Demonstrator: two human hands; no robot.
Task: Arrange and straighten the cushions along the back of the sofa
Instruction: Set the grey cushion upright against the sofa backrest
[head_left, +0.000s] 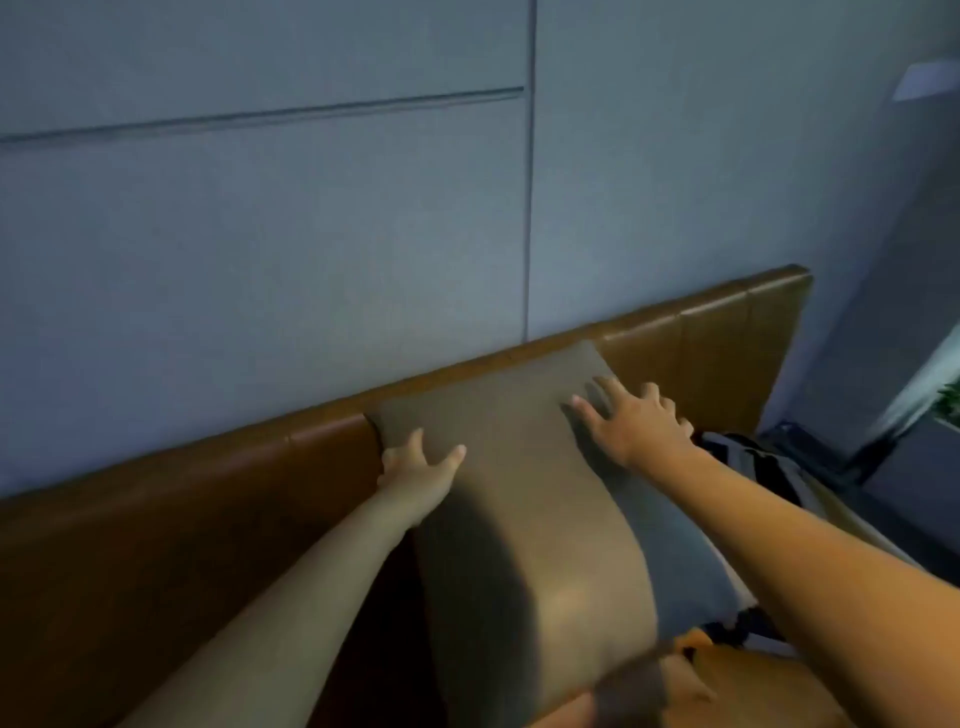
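A brown-grey cushion (519, 467) leans upright against the tan leather backrest of the sofa (701, 332). My left hand (415, 467) grips the cushion's upper left edge, thumb on the front and fingers wrapped behind. My right hand (634, 421) lies flat on the cushion's upper right corner with fingers spread. Behind the cushion on its right, a grey cushion (680, 551) shows partly. A striped black-and-white cushion (753, 457) lies further right, mostly hidden by my right forearm.
A grey panelled wall (311, 234) rises directly behind the backrest. The sofa's right end (789, 312) stops near a dark floor area and a green plant (948, 400) at the right edge. An orange cushion or cloth (727, 686) sits at the bottom.
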